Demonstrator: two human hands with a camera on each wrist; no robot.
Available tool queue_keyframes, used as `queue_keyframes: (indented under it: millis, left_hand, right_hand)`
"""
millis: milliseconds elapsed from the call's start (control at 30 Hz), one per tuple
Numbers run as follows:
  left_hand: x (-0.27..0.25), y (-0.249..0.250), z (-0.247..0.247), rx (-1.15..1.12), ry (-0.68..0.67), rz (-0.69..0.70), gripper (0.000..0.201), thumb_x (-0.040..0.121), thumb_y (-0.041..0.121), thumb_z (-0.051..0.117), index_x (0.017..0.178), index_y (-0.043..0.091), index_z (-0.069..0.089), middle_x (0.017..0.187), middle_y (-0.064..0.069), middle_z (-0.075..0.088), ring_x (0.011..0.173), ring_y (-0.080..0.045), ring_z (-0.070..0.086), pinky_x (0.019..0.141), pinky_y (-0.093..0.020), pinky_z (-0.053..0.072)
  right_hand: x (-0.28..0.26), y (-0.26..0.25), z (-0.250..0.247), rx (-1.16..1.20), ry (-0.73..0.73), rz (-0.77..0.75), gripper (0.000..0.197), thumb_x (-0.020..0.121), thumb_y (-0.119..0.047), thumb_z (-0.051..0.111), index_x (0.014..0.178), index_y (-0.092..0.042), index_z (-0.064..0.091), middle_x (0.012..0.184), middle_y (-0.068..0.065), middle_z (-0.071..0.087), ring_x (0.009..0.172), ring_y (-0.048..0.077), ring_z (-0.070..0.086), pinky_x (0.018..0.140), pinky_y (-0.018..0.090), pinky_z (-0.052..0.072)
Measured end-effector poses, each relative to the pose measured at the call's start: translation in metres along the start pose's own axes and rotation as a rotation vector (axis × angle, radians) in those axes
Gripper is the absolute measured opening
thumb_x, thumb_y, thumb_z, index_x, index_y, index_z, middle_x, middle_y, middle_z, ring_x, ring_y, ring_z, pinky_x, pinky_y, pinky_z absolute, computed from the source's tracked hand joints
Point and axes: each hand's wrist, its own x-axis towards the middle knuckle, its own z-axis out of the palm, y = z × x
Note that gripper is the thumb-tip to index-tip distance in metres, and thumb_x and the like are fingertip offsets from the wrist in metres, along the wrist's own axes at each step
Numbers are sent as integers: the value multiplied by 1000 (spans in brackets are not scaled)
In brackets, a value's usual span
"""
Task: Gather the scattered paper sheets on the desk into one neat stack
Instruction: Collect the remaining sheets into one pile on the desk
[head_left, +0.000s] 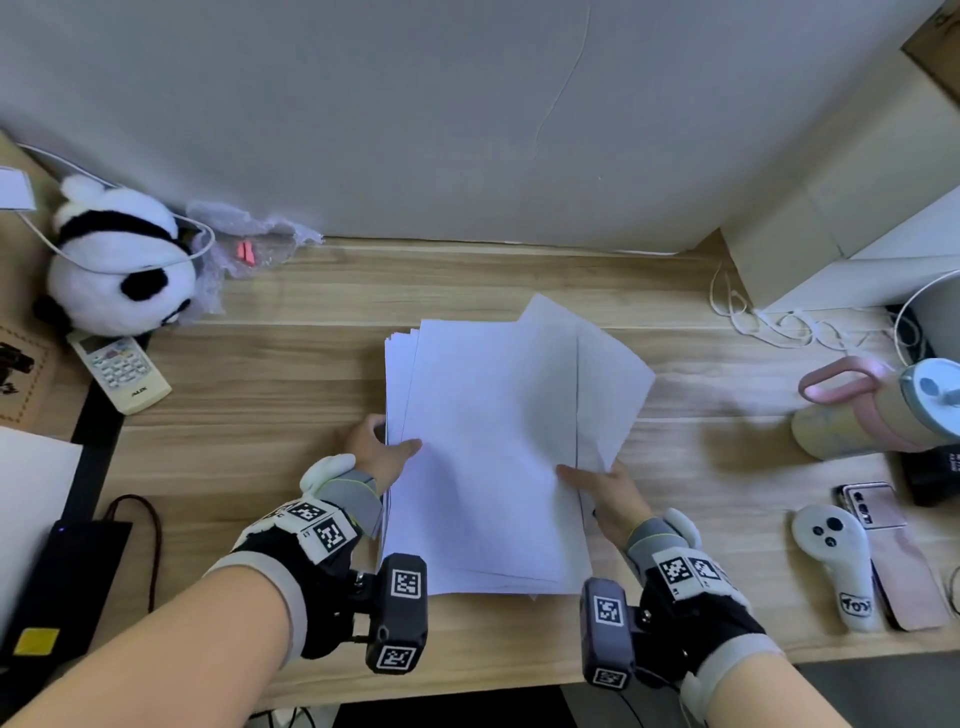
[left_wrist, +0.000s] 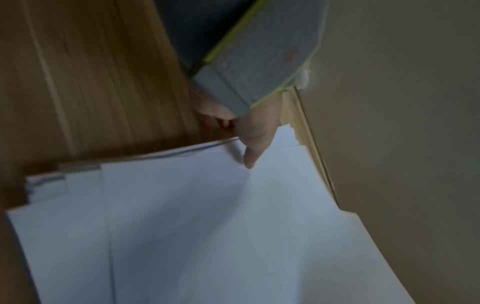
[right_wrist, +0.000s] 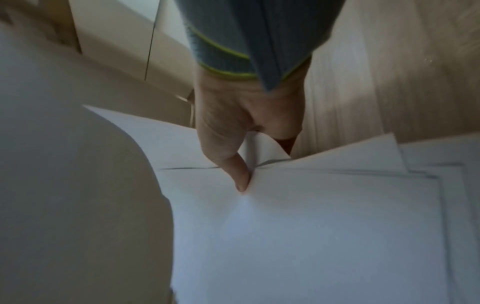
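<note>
A loose stack of white paper sheets (head_left: 488, 447) lies mid-desk, its edges fanned and uneven; one sheet juts out at the upper right. My left hand (head_left: 382, 449) grips the stack's left edge, thumb on top, fingers under the sheets. In the left wrist view the thumb of my left hand (left_wrist: 253, 148) presses on the sheets (left_wrist: 207, 226). My right hand (head_left: 597, 483) pinches the right edge, thumb on top. The right wrist view shows my right hand (right_wrist: 241, 164) with its thumb on the top sheet (right_wrist: 311, 226) and fingers beneath a curled sheet.
On the wooden desk (head_left: 260, 415), a panda plush (head_left: 117, 265) and a remote control (head_left: 119, 369) sit at the left. A pink-handled cup (head_left: 878, 410), a white controller (head_left: 836, 561) and a phone (head_left: 878, 519) sit at the right. A cardboard box (head_left: 831, 218) stands back right.
</note>
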Motion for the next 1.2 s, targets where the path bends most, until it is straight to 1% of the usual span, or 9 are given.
queue_keyframes:
  millis: [133, 233, 333, 567, 700, 866, 1033, 1133, 1200]
  left_hand:
    - [-2, -1, -9, -209, -175, -47, 101, 63, 33, 85, 145, 4, 32, 145, -13, 47, 129, -30, 49, 108, -43, 40]
    - [-10, -2, -9, -359, -450, -140, 52, 81, 10, 70, 128, -4, 52, 133, -21, 57, 99, -26, 66, 94, -39, 52]
    - [-14, -4, -6, -326, -420, -105, 39, 91, 1, 55, 129, -6, 52, 129, -21, 58, 85, -22, 63, 82, -32, 52]
    - [2, -22, -13, -199, -206, -165, 42, 95, 5, 50, 136, -5, 45, 135, -22, 54, 123, -40, 53, 106, -49, 41]
    - [8, -30, -21, -109, -163, -155, 30, 96, 4, 45, 126, 0, 45, 84, -10, 54, 86, -26, 51, 83, -32, 37]
    - [12, -26, -27, -60, -169, -164, 49, 95, 0, 44, 143, -4, 32, 100, -10, 52, 79, -23, 50, 90, -35, 42]
    - [11, -20, -33, -171, -260, -199, 46, 95, -7, 39, 141, -3, 36, 141, -21, 47, 126, -37, 49, 110, -47, 38]
    - [2, -15, -38, -310, -312, -199, 39, 100, 8, 39, 137, -4, 43, 138, -19, 50, 129, -36, 48, 111, -44, 36]
    - [-1, -14, -41, -395, -298, -210, 45, 100, 30, 38, 132, 1, 50, 126, -16, 60, 116, -32, 56, 104, -40, 39]
  right_hand:
    - [-6, -12, -17, 122, -42, 12, 22, 84, 6, 59, 95, -12, 64, 81, 1, 74, 74, 16, 69, 67, 28, 59]
    - [-7, -15, -25, 95, -45, 23, 18, 85, 2, 60, 97, -10, 65, 76, 0, 76, 73, 19, 69, 72, 33, 58]
    - [-3, -12, -23, -61, 65, -17, 25, 87, -9, 60, 112, -3, 62, 86, 5, 69, 79, 26, 64, 73, 37, 53]
    - [8, -46, -40, -40, 578, -277, 30, 87, -12, 59, 115, -1, 61, 110, 17, 66, 94, 19, 57, 79, 31, 48]
    - [-10, -96, -48, 138, 471, -431, 8, 89, -15, 59, 97, -13, 60, 79, -7, 64, 77, 12, 60, 57, 10, 48]
    - [-14, -126, -34, 305, 213, -460, 13, 91, -13, 56, 101, -12, 64, 71, -14, 74, 68, 0, 69, 65, 15, 54]
    - [-7, -113, 0, 202, 80, -281, 13, 78, -20, 71, 90, -17, 65, 66, -10, 75, 66, 10, 70, 55, 16, 55]
    - [-9, -92, 27, -108, 22, -196, 21, 94, -9, 48, 78, -22, 51, 42, -20, 61, 51, -3, 59, 45, 5, 43]
    - [-4, -69, 41, -262, 66, -114, 17, 94, -13, 49, 78, -20, 51, 58, -9, 63, 62, 1, 60, 58, 12, 44]
